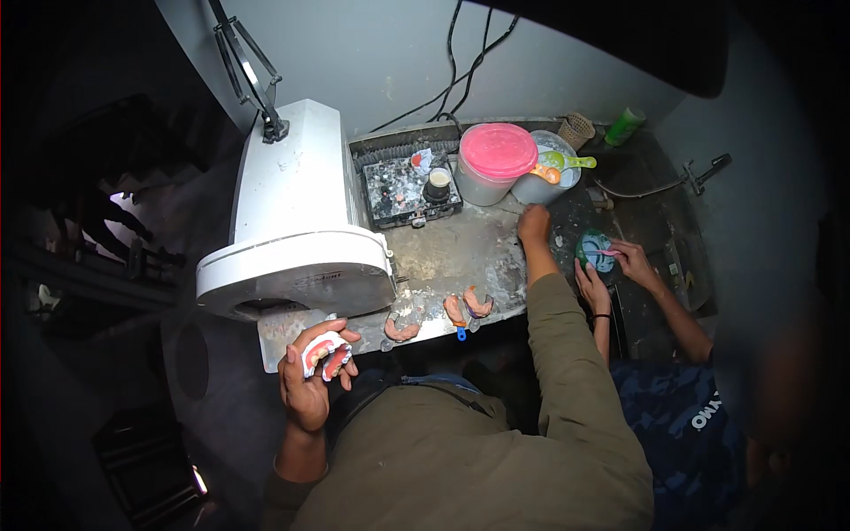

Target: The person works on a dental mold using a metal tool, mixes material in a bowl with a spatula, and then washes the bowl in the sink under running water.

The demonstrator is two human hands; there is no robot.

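My left hand (308, 380) holds a white and pink dental model (324, 355) by the bench's front left corner, fingers curled round it. My right hand (534, 227) reaches over the bench, just below a tub with a pink lid (498, 150) and a tub holding green and orange scoops (547, 184). Its fingers are closed together; what they hold, if anything, is too small to make out. Pinkish dental impressions (402, 330) lie along the front edge of the bench (460, 243), one with a blue handle (461, 334).
A white machine (292, 190) fills the left side. A dirty black box (412, 188) sits behind. At the right, a co-worker's hands (611, 274) hold a green bowl (595, 250) and a pink tool. A sink with a tap (706, 173) stands beyond.
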